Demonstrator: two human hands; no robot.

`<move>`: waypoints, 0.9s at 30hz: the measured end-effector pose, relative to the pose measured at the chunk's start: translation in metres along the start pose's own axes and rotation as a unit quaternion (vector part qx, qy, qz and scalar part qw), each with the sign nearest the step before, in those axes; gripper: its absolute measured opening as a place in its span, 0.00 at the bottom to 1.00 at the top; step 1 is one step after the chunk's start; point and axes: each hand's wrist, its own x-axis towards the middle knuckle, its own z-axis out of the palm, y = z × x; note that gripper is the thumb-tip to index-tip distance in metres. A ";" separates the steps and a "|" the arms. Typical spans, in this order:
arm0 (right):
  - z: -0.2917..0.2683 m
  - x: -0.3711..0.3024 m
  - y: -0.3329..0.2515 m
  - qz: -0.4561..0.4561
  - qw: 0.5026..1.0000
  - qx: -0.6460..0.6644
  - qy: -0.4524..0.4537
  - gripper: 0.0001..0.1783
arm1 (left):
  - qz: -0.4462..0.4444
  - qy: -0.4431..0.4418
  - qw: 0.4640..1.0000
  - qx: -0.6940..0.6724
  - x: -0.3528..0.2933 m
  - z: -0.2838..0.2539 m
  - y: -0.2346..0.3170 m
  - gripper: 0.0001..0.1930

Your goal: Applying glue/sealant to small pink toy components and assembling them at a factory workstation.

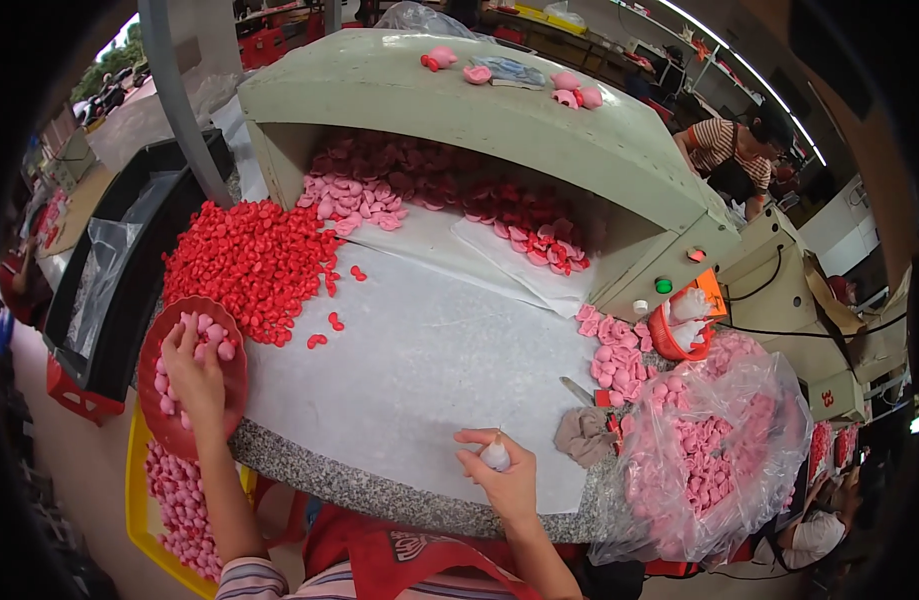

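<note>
My left hand (194, 378) reaches into a red scalloped bowl (234, 398) of small pink rounded pieces (167, 388). Its fingers are apart and dip among them; I see none clearly lifted. Over the near edge of a white sheet (409, 350), my right hand (501, 472) wraps round a small whitish squeeze bottle (495, 455), its tip pointing up and the index finger stretched to the left. A heap of small glossy red pieces (244, 260) lies at the sheet's far left, a few strays beside it.
A pale green machine (459, 75) with pink and red pieces inside spans the back. On the right are a knife (576, 390), a grey cloth (583, 434), a red basket (669, 335) and a clear bag (779, 430) of pink pieces. A yellow tray (139, 505) stands lower left.
</note>
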 end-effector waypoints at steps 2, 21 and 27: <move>-0.003 0.001 0.001 0.001 1.000 0.000 0.006 0.11 | 0.018 0.017 0.996 -0.090 0.008 0.027 0.056 0.16; -0.044 -0.025 0.003 0.040 0.994 0.025 0.100 0.07 | -0.005 -0.188 0.942 -0.278 -0.002 0.253 0.334 0.17; -0.039 -0.029 -0.003 0.030 0.995 0.040 0.088 0.10 | 0.036 -0.212 0.854 -0.473 0.007 0.204 0.283 0.17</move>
